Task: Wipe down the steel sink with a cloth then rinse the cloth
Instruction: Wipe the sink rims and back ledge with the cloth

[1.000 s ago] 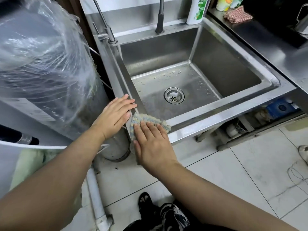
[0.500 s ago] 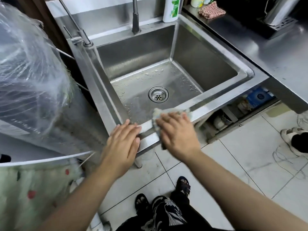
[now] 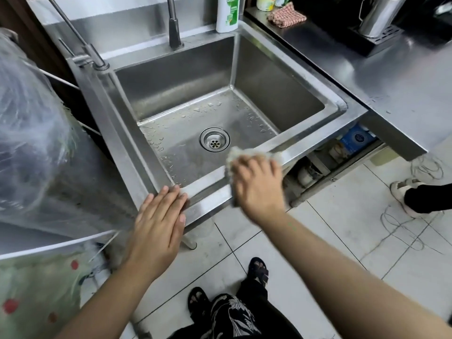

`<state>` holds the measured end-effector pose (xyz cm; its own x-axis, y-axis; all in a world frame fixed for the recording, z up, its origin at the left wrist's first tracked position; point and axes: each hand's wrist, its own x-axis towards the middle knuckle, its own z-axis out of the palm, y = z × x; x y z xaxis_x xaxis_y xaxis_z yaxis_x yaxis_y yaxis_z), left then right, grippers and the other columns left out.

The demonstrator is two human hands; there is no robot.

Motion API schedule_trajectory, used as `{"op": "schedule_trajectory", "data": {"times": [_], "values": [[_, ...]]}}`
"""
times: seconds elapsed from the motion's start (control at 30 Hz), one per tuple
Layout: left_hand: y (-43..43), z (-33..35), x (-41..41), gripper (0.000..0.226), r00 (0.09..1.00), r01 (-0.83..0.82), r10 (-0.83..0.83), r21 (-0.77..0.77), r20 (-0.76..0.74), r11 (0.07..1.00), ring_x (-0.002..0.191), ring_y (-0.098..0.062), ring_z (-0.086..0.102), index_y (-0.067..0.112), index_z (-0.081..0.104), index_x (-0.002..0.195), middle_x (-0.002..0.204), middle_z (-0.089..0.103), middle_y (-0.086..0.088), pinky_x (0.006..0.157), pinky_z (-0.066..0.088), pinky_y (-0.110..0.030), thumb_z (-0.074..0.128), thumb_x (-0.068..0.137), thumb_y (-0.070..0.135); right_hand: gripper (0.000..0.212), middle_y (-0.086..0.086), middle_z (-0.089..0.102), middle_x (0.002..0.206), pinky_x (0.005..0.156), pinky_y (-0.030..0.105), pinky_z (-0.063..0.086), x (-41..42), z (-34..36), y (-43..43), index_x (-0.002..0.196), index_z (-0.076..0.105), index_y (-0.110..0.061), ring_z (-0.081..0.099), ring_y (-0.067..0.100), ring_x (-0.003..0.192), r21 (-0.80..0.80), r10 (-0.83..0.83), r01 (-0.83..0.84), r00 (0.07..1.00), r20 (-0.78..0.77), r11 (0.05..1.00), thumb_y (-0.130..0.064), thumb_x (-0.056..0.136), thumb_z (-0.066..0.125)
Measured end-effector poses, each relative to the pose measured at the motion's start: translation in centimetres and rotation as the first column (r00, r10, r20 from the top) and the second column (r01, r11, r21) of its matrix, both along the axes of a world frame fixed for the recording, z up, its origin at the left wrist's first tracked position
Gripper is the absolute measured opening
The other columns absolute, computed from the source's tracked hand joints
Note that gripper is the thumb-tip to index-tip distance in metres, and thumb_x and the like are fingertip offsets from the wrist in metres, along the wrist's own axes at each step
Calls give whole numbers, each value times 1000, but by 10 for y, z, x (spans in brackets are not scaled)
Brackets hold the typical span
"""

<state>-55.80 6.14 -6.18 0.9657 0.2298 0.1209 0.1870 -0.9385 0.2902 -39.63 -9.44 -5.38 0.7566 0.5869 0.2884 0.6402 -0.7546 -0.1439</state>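
Single head-worn view, close, steeply down over the sink [image 3: 171,77].

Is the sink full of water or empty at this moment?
Empty. The bare drain shows in the floor of the sink, with only scattered drops around it; no standing water.
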Motion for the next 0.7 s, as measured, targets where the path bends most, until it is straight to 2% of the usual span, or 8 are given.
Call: {"op": "schedule_trajectory", "data": {"times": [0.1, 0.2, 0.3, 0.4, 0.5, 0.6, 0.7], "values": [[0, 2, -1, 56, 1000, 6, -6, -12, -7, 1000, 132, -20, 35, 8, 54, 129, 138, 50, -8, 113, 14, -34, 17, 98, 37, 37, 4, 65, 109, 97, 47, 34, -28, -3, 11, 109, 66, -17, 58, 28, 101, 53, 214, -211, 974, -73, 976, -30, 85, 40], [-2, 9, 5, 58, 1000, -19, 20, -64, 9, 998, 129, -20, 38, 9, 56, 126, 134, 53, -8, 111, 16, -30, 17, 98, 41, 38, 6, 68, 101, 90, 42, 39, 17, -1, -19, 117, 63, -14, 60, 27, 97, 103, 335, -325, 935, -112, 940, -23, 85, 43], [-13, 18, 23, 56, 998, -38, 43, -119, 37, 992, 126, -17, 38, 9, 57, 124, 133, 55, -8, 106, 20, -30, 20, 96, 41, 41, 13, 69, 94, 82, 38, 41, 97, 8, -63, 112, 65, -10, 62, 32, 89, 22, 199, -198, 977, -81, 980, -21, 82, 39], [-37, 22, 54, 57, 999, 4, 1, -102, 43, 995, 128, -19, 40, 8, 56, 124, 132, 55, -9, 107, 22, -34, 19, 97, 40, 50, 9, 65, 118, 98, 36, 30, 160, 19, -93, 117, 63, -16, 56, 30, 111, -123, -34, 21, 993, -110, 992, -27, 82, 30], [-67, 23, 93, 50, 1000, 13, -11, -76, 28, 997, 131, -23, 40, 7, 54, 127, 136, 52, -9, 108, 20, -34, 25, 95, 34, 55, 4, 59, 128, 107, 39, 16, 164, 17, -91, 120, 60, -19, 43, 24, 125, -131, -165, 150, 979, -119, 980, -35, 83, 22], [-92, 22, 124, 51, 999, -33, 34, -50, 9, 998, 132, -27, 42, 6, 52, 129, 137, 51, -10, 109, 18, -34, 26, 95, 32, 54, 4, 64, 119, 105, 45, 17, 118, 4, -69, 114, 63, -20, 50, 27, 119, -91, -47, 38, 994, -95, 995, -47, 88, 24], [-108, 17, 139, 52, 992, -126, 125, -3, -30, 992, 131, -28, 43, 4, 52, 130, 137, 52, -12, 108, 18, -34, 25, 95, 32, 43, 3, 65, 118, 101, 47, 26, 96, -8, -64, 117, 63, -20, 57, 29, 112, -58, 199, -200, 980, -33, 978, -41, 91, 36]]}}
